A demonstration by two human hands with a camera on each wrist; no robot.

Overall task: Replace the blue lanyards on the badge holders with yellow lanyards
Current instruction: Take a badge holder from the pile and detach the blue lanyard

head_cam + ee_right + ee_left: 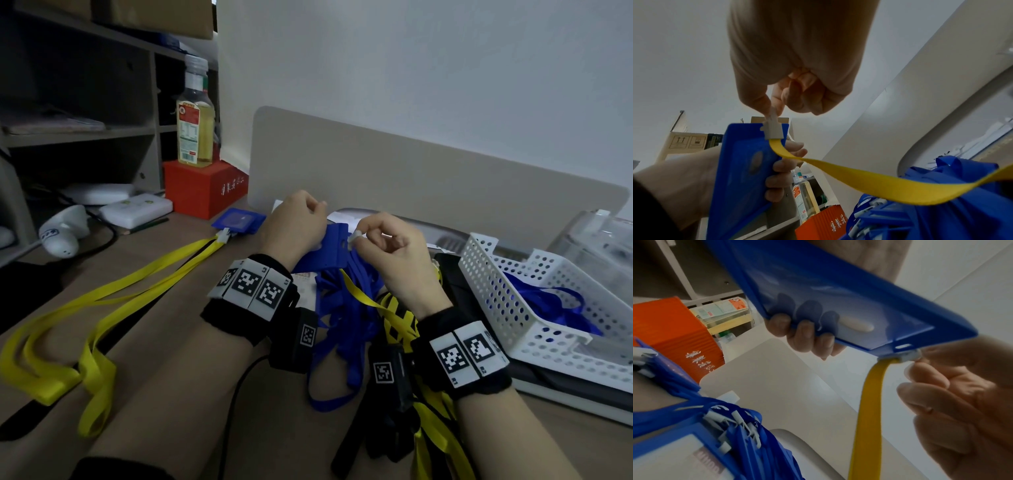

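A pale wall [411, 68] is seen filling the far side, and a beige rounded panel [411, 171] is stood against it on a brown wooden desk [164, 342]. At the far left, open shelving [85, 102] is seen, with cardboard boxes up top; arrow handling marks are printed on one box [687, 142].

On the right, a white perforated basket [513, 308] is set on the desk, with blue lanyards [555, 305] lying inside it. At the left, yellow lanyards [102, 308] are spread across the desk, clipped to a blue badge holder [239, 221] lying flat by a red box [202, 188]. White characters are printed on that box, too blurred to be read. On top of it a bottle [195, 126] of yellow liquid is stood, its label unreadable.

In the near middle, a heap of blue straps [346, 329] is piled beneath the wrists, with white clips showing.

Above the heap, a second badge holder [838, 305] is gripped by the left hand [294, 222], fingers wrapped around its edge. At its slotted top, a white clip [773, 128] is pinched between thumb and forefinger of the right hand [394, 253], the other fingers curled in. A yellow lanyard [879, 181] is trailed from that clip. Black wristbands [462, 359] with square coded markers are worn on both wrists.
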